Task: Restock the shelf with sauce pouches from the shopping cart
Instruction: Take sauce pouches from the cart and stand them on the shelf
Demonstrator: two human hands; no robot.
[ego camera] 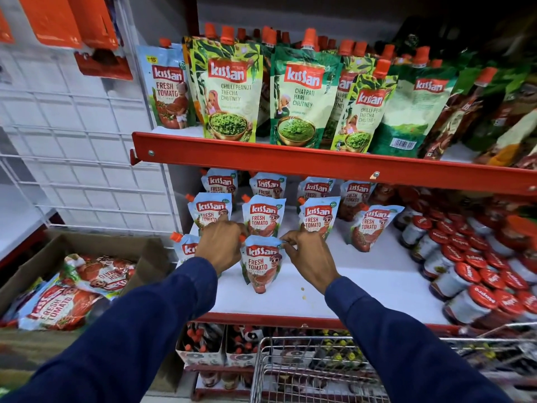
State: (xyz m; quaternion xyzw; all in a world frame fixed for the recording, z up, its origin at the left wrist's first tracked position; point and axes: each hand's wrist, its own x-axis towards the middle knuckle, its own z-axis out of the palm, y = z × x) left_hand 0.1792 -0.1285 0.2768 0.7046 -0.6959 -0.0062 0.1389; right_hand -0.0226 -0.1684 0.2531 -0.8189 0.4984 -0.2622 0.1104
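sleeves (162,324) | L hand (220,245) + R hand (308,254) pinch pouch (260,269) top, upright on shelf (319,298)

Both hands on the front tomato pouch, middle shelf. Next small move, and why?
Probably release it: the front pouch already stands upright on the white shelf, with the left hand and right hand pinching its top corners. More pouches wait in the cardboard box.

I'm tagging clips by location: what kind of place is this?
Most likely a grocery store aisle: red shelves stocked with branded sauce pouches and jars, plus a wire shopping cart in front.
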